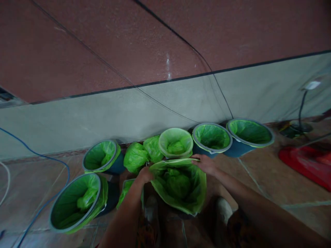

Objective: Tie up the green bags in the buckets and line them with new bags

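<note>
Two hands on a green bag's rim, lined bins beyond

Between the person's shoes, the left hand (146, 175) and right hand (205, 164) close on opposite sides of the open green bag (178, 187), a bundled bag (178, 184) inside it; past it on the tiled floor (254, 172), lined bins (212, 137) and two knotted green bags (136, 157) sit near the wall (116, 117).
</note>
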{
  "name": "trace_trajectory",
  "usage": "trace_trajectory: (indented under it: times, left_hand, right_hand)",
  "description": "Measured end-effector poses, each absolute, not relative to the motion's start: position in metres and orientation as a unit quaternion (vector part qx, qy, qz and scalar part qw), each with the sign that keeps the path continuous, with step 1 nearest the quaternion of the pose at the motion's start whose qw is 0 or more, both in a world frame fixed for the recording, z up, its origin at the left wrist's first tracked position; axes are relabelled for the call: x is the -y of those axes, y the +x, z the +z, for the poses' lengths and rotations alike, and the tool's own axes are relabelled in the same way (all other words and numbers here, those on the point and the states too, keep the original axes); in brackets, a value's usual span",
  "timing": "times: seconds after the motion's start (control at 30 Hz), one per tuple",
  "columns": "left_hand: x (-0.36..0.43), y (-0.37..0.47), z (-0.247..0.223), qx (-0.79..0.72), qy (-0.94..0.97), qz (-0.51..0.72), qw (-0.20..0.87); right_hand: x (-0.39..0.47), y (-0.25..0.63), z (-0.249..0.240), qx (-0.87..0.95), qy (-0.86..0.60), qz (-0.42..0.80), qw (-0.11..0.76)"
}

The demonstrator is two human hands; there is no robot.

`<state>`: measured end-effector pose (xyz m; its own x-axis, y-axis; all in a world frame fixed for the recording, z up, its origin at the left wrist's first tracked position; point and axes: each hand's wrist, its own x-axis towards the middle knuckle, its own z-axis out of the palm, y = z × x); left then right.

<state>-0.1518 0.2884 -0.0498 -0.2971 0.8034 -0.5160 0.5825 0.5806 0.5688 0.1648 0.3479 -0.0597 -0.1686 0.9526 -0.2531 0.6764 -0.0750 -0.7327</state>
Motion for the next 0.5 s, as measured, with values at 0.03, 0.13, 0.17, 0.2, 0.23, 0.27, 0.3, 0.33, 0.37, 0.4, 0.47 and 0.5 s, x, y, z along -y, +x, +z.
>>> trace_trajectory:
  times: [0.03,0.13,0.17,0.2,0.23,0.27,0.3,0.33,0.37,0.4,0.47,0.5]
  left_hand:
    - [-0.289,-0.152,-0.048,-0.795,0.452,0.121,0.385]
    - [-0.294,-0.154,-0.04,-0.805,0.488,0.091,0.325]
    - [-0.296,-0.154,-0.037,-0.809,0.495,0.085,0.304]
    - [-0.297,-0.155,-0.032,-0.813,0.504,0.077,0.281]
    - [-0.298,-0.155,-0.028,-0.815,0.514,0.066,0.259]
    - [-0.298,-0.155,-0.023,-0.817,0.523,0.05,0.239]
    - [-0.298,-0.155,-0.019,-0.818,0.531,0.032,0.221]
    - [-0.298,-0.155,-0.016,-0.819,0.537,0.016,0.202]
    - [-0.297,-0.154,-0.013,-0.821,0.54,0.006,0.187]
    - [-0.297,-0.152,-0.012,-0.824,0.538,0.004,0.178]
    - [-0.295,-0.147,-0.012,-0.833,0.525,0.009,0.175]
    - [-0.294,-0.144,-0.014,-0.836,0.518,0.01,0.183]
  right_hand:
    - [-0.347,0.163,-0.059,0.673,-0.617,0.375,0.163]
    - [-0.347,0.163,-0.051,0.677,-0.632,0.332,0.181]
    - [-0.348,0.166,-0.047,0.66,-0.648,0.325,0.197]
    - [-0.35,0.169,-0.044,0.638,-0.668,0.32,0.211]
    - [-0.351,0.173,-0.04,0.616,-0.687,0.317,0.22]
    - [-0.352,0.178,-0.036,0.596,-0.704,0.316,0.223]
    - [-0.353,0.182,-0.034,0.582,-0.716,0.316,0.221]
    - [-0.353,0.187,-0.031,0.574,-0.724,0.317,0.214]
    - [-0.353,0.191,-0.03,0.574,-0.728,0.318,0.201]
    - [-0.352,0.194,-0.029,0.581,-0.727,0.319,0.18]
    - [-0.349,0.197,-0.03,0.606,-0.718,0.317,0.127]
    - [-0.346,0.198,-0.031,0.618,-0.712,0.317,0.103]
